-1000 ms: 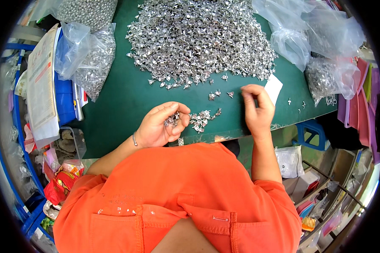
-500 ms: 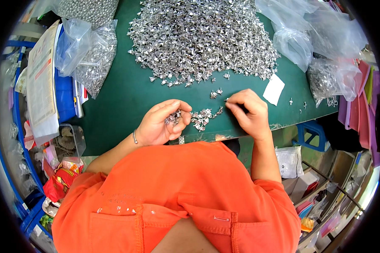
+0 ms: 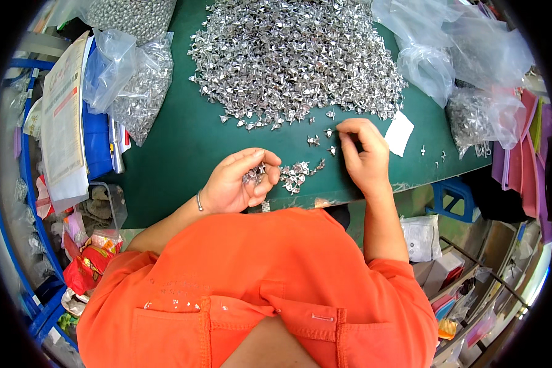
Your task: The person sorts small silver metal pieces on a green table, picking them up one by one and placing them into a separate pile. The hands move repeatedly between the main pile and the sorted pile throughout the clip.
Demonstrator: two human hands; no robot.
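Note:
My left hand [image 3: 238, 178] is curled, palm up, around a clump of small silvery metal pieces [image 3: 253, 174] near the table's front edge. Against its fingertips lies a little heap of the same pieces [image 3: 295, 176], trailing off to the right. My right hand [image 3: 365, 150] is farther right, thumb and forefinger drawn together and pointing left. Beside those fingertips sits a loose metal piece [image 3: 329, 132]; whether anything is pinched between them is too small to make out. Other single pieces [image 3: 313, 141] lie close by. A large mound of similar pieces [image 3: 294, 61] covers the far table.
The green table [image 3: 184, 135] carries a bag of metal parts [image 3: 144, 92] at the left and another bag [image 3: 472, 116] at the right. A white paper slip [image 3: 398, 133] lies beyond my right hand. A blue stool [image 3: 452, 199] stands below the table's right edge.
My right hand has moved away from me and slightly right. Several loose pieces now lie more spread out left of its fingertips. My left hand stays nearly in place.

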